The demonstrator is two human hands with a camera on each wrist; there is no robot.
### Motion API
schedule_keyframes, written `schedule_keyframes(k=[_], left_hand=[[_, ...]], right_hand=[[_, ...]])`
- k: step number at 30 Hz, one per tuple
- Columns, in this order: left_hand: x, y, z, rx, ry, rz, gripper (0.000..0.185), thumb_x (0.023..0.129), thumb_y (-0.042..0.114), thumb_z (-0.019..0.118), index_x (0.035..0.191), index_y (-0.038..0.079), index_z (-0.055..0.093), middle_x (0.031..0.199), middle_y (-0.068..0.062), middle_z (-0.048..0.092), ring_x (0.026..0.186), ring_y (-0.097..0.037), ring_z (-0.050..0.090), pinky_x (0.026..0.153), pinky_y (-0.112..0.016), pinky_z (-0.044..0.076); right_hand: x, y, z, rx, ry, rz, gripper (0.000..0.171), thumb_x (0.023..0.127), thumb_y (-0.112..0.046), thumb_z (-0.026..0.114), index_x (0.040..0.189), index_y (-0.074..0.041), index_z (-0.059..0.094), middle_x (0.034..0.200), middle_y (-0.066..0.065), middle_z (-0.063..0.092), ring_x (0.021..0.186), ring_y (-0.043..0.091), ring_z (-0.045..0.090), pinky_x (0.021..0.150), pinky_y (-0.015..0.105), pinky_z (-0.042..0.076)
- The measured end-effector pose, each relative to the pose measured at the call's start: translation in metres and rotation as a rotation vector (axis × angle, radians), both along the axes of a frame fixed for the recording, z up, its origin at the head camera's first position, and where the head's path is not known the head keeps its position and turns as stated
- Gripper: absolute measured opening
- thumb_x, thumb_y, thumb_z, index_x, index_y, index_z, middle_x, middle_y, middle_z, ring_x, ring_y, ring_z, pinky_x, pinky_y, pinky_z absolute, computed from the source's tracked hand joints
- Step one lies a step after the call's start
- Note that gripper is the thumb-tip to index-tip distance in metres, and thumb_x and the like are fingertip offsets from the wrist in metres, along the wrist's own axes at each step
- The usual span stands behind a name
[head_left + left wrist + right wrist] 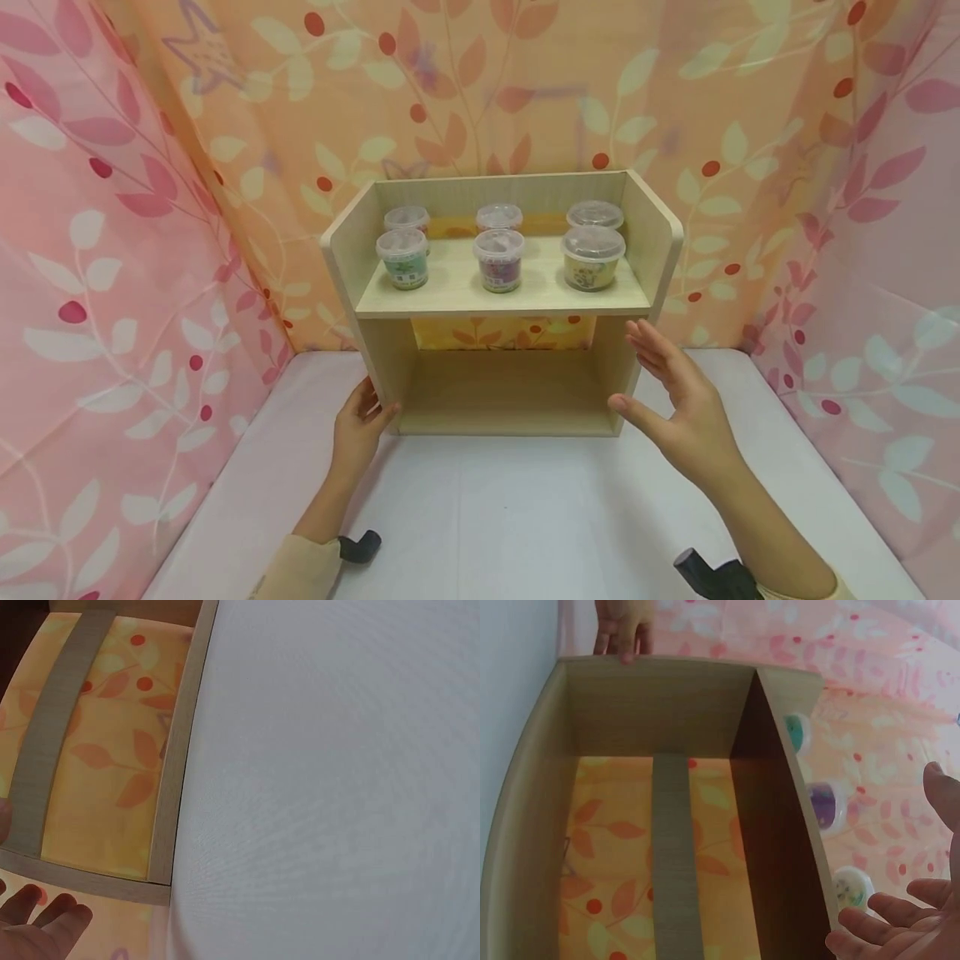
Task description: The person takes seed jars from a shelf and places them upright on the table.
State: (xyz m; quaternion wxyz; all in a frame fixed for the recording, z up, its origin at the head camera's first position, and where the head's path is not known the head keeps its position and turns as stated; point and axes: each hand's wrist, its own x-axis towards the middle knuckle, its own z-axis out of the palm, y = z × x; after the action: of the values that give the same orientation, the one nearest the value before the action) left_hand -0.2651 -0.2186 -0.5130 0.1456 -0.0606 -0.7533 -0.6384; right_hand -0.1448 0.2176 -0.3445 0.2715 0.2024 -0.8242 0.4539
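A pale wooden two-tier shelf [502, 304] stands on the white table, its lower compartment holding nothing. My left hand [358, 429] holds the lower left side panel, thumb over the front edge and fingers outside it. In the right wrist view that left hand [625, 626] shows at the far panel. My right hand [682, 412] is beside the right panel, fingers extended and thumb spread. On the upper tier stand several lidded clear tubs: in front a green one [405, 268], a purple one [500, 271] and a wider yellowish one [591, 268], with others behind.
The white tabletop [510, 508] extends in front of the shelf and to both sides. Orange leaf-patterned cloth [480, 92] hangs behind, and pink patterned cloth [97, 275] borders the left and right. Dark wrist mounts [360, 547] sit at both sleeves.
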Motion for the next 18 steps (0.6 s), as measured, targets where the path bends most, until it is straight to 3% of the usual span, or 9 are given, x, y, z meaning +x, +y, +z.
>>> schedule_keyframes(k=[5,11,18], left_hand=[[0.002,0.002,0.0,-0.003,0.01,0.003,0.067,0.093,0.005,0.075,0.152,-0.001,0.045,0.148,-0.025,0.053,0.133,-0.042,0.055,0.092,-0.01,0.05],[0.003,0.002,0.0,0.018,0.01,0.004,0.059,0.093,0.001,0.073,0.148,-0.003,0.05,0.141,-0.027,0.058,0.131,-0.042,0.057,0.09,-0.012,0.052],[0.001,0.005,-0.001,0.037,-0.011,0.036,0.053,0.093,-0.001,0.073,0.143,-0.003,0.056,0.131,-0.029,0.064,0.124,-0.041,0.061,0.087,-0.011,0.053]], right_hand=[[-0.006,-0.009,0.009,-0.02,0.002,0.034,0.094,0.078,0.003,0.086,0.157,-0.017,0.041,0.151,0.005,0.054,0.138,0.011,0.052,0.111,0.014,0.038],[-0.015,-0.021,0.022,-0.063,-0.047,0.082,0.086,0.083,-0.001,0.083,0.156,-0.012,0.041,0.152,0.01,0.053,0.139,0.025,0.051,0.112,0.015,0.038],[-0.027,-0.038,0.039,-0.085,-0.11,0.11,0.083,0.087,-0.011,0.083,0.157,-0.012,0.039,0.155,0.006,0.051,0.141,0.021,0.05,0.113,0.02,0.04]])
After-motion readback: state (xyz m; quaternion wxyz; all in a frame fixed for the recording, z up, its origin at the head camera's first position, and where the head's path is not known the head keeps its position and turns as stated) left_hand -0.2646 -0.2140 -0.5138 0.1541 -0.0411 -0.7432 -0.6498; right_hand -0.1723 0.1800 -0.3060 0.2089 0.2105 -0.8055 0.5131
